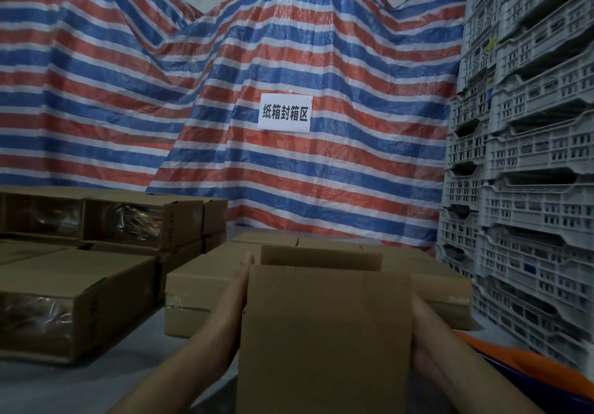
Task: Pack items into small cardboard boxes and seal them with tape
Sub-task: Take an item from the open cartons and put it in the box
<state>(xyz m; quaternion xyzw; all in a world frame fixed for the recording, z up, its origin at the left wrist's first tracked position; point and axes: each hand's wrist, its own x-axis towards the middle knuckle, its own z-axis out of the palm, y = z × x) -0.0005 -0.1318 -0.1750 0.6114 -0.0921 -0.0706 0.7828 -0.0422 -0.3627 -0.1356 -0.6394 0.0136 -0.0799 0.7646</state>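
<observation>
Head view: flat hands [239,280] [424,320] press cardboard box [324,333] over grey floor [106,381] by striped tarp [289,60].

Striped tarpaulin [225,76] backdrop (white paper sign [284,113] attached), stacked grey plastic crates [527,156] right, dim light

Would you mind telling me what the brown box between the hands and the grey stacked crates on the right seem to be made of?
Brown box: apparently cardboard, matte, with creased fold lines. Grey stacked crates: probably moulded plastic, judging by uniform slotted lattice walls.
</observation>
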